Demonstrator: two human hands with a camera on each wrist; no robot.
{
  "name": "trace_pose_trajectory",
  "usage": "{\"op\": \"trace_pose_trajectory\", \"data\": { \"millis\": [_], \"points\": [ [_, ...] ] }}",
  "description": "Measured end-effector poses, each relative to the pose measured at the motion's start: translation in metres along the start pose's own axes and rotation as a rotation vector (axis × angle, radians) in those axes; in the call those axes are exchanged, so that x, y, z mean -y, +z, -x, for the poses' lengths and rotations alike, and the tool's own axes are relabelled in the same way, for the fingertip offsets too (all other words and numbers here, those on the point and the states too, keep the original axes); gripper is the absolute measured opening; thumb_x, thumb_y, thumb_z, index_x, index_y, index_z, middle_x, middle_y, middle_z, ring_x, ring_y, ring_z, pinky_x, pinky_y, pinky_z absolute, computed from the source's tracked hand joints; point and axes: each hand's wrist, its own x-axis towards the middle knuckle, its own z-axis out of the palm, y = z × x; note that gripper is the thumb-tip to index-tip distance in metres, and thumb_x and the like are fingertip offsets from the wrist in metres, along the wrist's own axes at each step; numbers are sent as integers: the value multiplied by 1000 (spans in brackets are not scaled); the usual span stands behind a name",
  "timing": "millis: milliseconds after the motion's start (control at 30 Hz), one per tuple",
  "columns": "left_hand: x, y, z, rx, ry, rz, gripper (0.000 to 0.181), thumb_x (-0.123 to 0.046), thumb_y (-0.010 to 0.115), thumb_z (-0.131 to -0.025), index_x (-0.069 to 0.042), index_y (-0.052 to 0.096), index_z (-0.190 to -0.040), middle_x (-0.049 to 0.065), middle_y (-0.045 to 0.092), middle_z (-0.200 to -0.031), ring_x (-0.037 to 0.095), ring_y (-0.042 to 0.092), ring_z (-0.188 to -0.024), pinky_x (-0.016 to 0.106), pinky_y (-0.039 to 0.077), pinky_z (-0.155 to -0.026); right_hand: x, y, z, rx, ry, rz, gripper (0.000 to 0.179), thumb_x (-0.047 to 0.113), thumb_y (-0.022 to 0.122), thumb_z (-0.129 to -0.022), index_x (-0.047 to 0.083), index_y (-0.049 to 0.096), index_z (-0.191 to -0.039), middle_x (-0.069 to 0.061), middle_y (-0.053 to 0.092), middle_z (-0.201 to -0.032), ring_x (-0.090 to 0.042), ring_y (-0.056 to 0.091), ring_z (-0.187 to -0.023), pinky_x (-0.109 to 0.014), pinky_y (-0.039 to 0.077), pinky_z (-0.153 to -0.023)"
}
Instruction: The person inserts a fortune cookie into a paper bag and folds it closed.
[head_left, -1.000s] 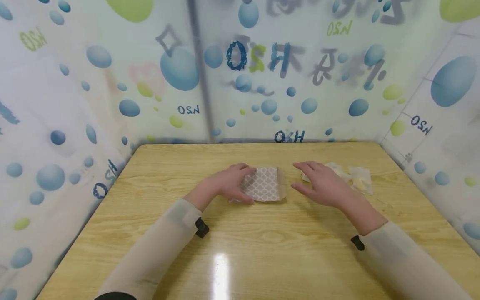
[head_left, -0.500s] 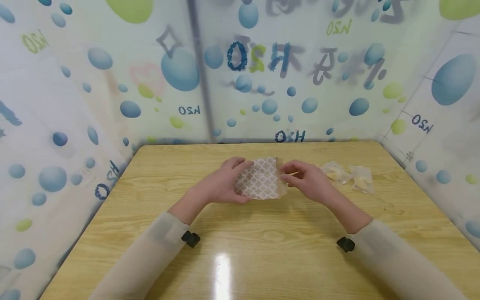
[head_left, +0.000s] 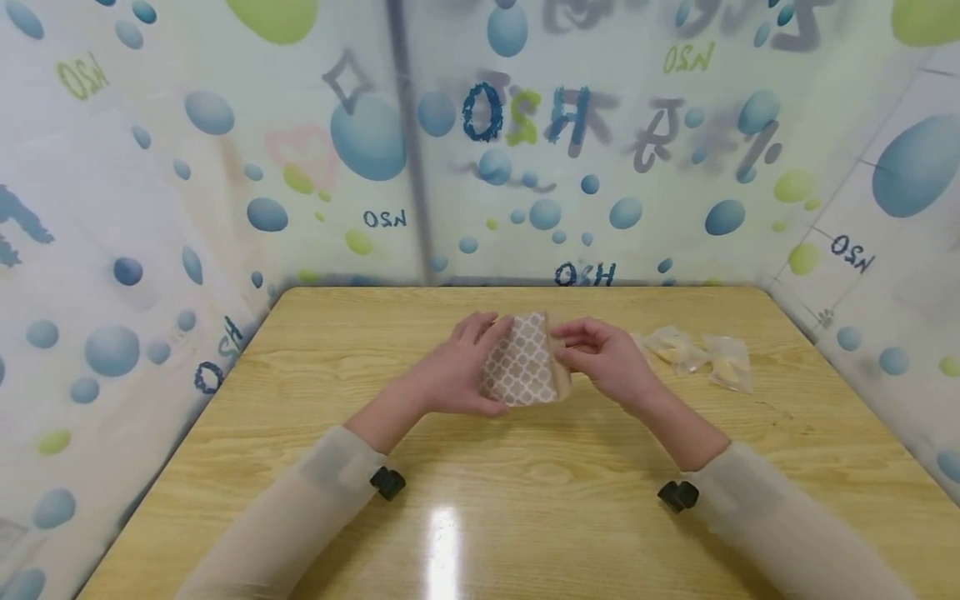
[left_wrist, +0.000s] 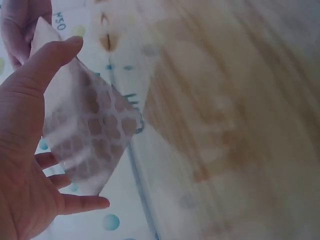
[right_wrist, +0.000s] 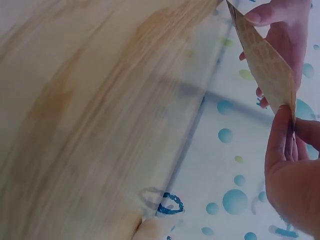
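Note:
A flat paper bag [head_left: 522,362] with a beige and white lattice pattern is held up over the table, a plain brown strip along its right edge. My left hand [head_left: 461,367] grips its left side, thumb along the lower edge and fingers at the upper. In the left wrist view, the left hand [left_wrist: 25,135] has the patterned bag [left_wrist: 95,120] between thumb and spread fingers. My right hand [head_left: 607,358] pinches the brown edge. The right wrist view shows the bag [right_wrist: 265,65] nearly edge-on, its near corner between the right hand's [right_wrist: 295,180] thumb and fingers.
Small clear packets [head_left: 678,350] with pale yellow contents lie right of the right hand; another such packet [head_left: 727,364] is beside them. The wooden table [head_left: 525,517] meets patterned wall sheets [head_left: 630,250] at the back and sides.
The right hand came left from above the packets and now pinches the bag's brown edge. The bag has been lifted and tilted in the left hand.

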Motion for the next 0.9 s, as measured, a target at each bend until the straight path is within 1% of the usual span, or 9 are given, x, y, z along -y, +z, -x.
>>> {"op": "trace_pose_trajectory", "data": {
  "millis": [100, 167, 400, 467, 567, 633, 767, 833, 900],
  "points": [
    [-4, 2, -3, -9, 6, 21, 141, -56, 96, -77, -16, 7, -178, 23, 19, -178, 48, 23, -164, 61, 36, -129, -1, 3, -1, 10, -10, -35, 37, 7, 70, -107, -6, 65, -141, -24, 72, -127, -4, 74, -98, -22, 63, -87],
    [-7, 3, -4, -6, -4, 51, 143, -54, 97, -76, -17, 4, -178, 23, 19, -178, 48, 24, -164, 61, 35, -129, -1, 5, -1, 19, -13, -61, 37, 7, 70, -107, -6, 64, -141, -21, 73, -125, -6, 74, -99, -23, 63, -87],
    [-14, 5, -7, 23, -28, 210, 149, -42, 100, -74, -18, -4, -177, 24, 17, -174, 43, 37, -152, 55, 46, -123, 0, 9, -1, 51, -2, -139, 40, 9, 69, -107, -5, 63, -144, -3, 73, -116, -9, 72, -100, -24, 62, -87],
    [-15, 5, -7, 21, -21, 228, 148, -40, 100, -75, -18, -4, -177, 24, 19, -171, 41, 40, -148, 55, 48, -121, 1, 10, 0, 54, 0, -152, 40, 10, 69, -107, -5, 62, -144, 0, 73, -115, -9, 71, -100, -24, 61, -87],
    [-16, 5, -7, -2, -11, 231, 143, -36, 99, -74, -15, 1, -176, 25, 24, -166, 40, 43, -142, 55, 51, -117, 2, 11, 1, 34, -17, -151, 39, 8, 69, -107, -5, 64, -143, -1, 73, -113, -9, 72, -99, -24, 62, -86],
    [-15, 4, -6, -18, -17, 219, 139, -34, 98, -74, -16, 4, -175, 25, 27, -162, 39, 43, -139, 54, 53, -115, 2, 11, 1, 6, -39, -115, 35, 7, 70, -106, -4, 67, -140, -5, 74, -114, -9, 72, -97, -25, 63, -84],
    [-13, 4, -4, -48, -47, 168, 133, -34, 96, -73, -16, 10, -173, 23, 30, -160, 37, 44, -140, 52, 55, -114, 2, 11, 3, -66, -86, 83, 25, 10, 71, -106, 3, 75, -130, -14, 77, -117, -12, 72, -91, -29, 62, -74],
    [-12, 4, -4, -57, -60, 145, 131, -35, 95, -74, -17, 12, -173, 23, 31, -160, 37, 44, -141, 52, 55, -114, 2, 12, 4, -93, -96, 174, 21, 14, 72, -107, 7, 77, -126, -14, 78, -119, -17, 74, -93, -29, 60, -70],
    [-11, 5, -4, -66, -70, 129, 130, -36, 95, -74, -16, 12, -173, 22, 31, -162, 38, 43, -143, 52, 55, -114, 3, 13, 5, -108, -101, 233, 19, 18, 73, -107, 10, 79, -123, -13, 79, -121, -23, 75, -98, -28, 58, -69]
  ]
}}
